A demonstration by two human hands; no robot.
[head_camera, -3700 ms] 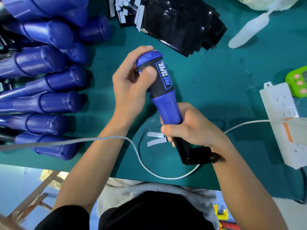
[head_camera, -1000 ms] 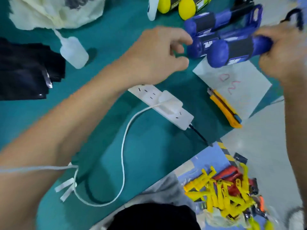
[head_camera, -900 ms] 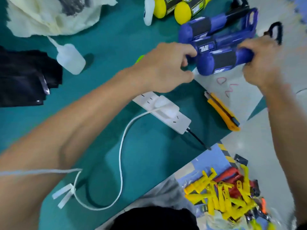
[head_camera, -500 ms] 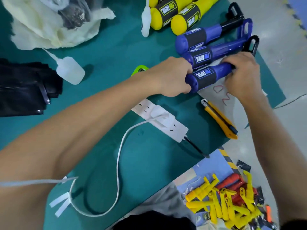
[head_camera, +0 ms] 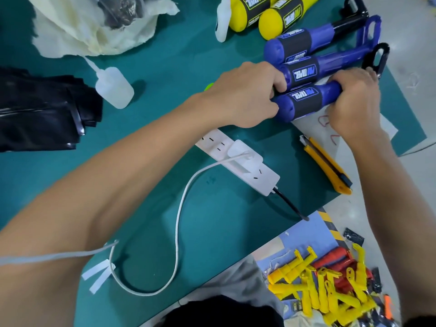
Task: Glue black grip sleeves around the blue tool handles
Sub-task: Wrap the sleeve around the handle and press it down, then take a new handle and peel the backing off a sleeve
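A blue tool handle with a black grip sleeve around it lies on the green mat at the upper right. My right hand grips its shaft end. My left hand touches its rounded butt end with curled fingers. Right behind it lie two more sleeved blue handles, side by side. A stack of black sleeves sits at the left edge. A small white glue bottle lies next to that stack.
A white power strip with a plug and white cable crosses the mat's middle. A yellow utility knife lies by the right edge, near a white paper. Yellow sleeved handles lie at the back. A cloth bag sits back left.
The sleeved blue handle has been carried from in front of me to the right and set down beside the two finished ones. Both hands still touch it.
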